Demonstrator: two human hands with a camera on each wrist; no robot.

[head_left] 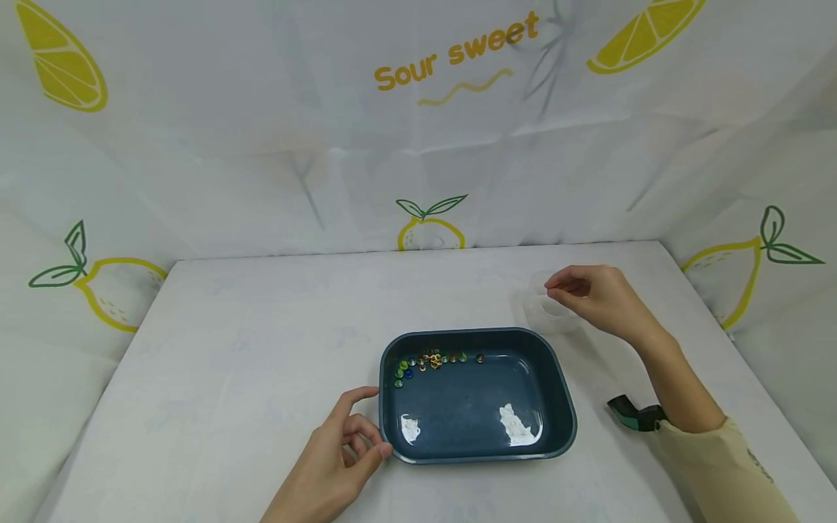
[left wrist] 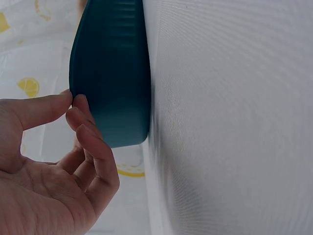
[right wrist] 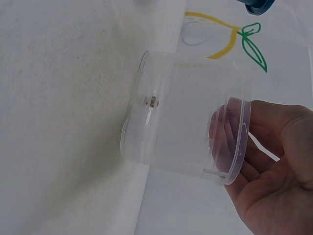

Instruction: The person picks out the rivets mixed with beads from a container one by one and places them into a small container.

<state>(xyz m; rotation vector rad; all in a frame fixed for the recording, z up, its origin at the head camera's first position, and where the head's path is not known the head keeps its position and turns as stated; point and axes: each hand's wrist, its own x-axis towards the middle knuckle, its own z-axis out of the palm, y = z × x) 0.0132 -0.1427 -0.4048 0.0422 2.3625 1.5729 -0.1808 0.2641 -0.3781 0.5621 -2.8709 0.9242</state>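
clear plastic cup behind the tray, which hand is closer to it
Right. The right hand is over the clear plastic cup, fingertips at its rim. The left hand is on the near left corner of the blue tray, well apart from the cup.

Count: one dark blue tray (head_left: 556, 407) on the surface (head_left: 248, 349). One clear plastic cup (head_left: 546, 311), with one small bead (right wrist: 152, 101) lying inside it. One cluster of small coloured beads (head_left: 428, 361) in the tray, more than a dozen; exact number too small to resolve. Two hands: left hand (head_left: 336, 457), right hand (head_left: 598, 296). Two white glare patches on the tray floor.
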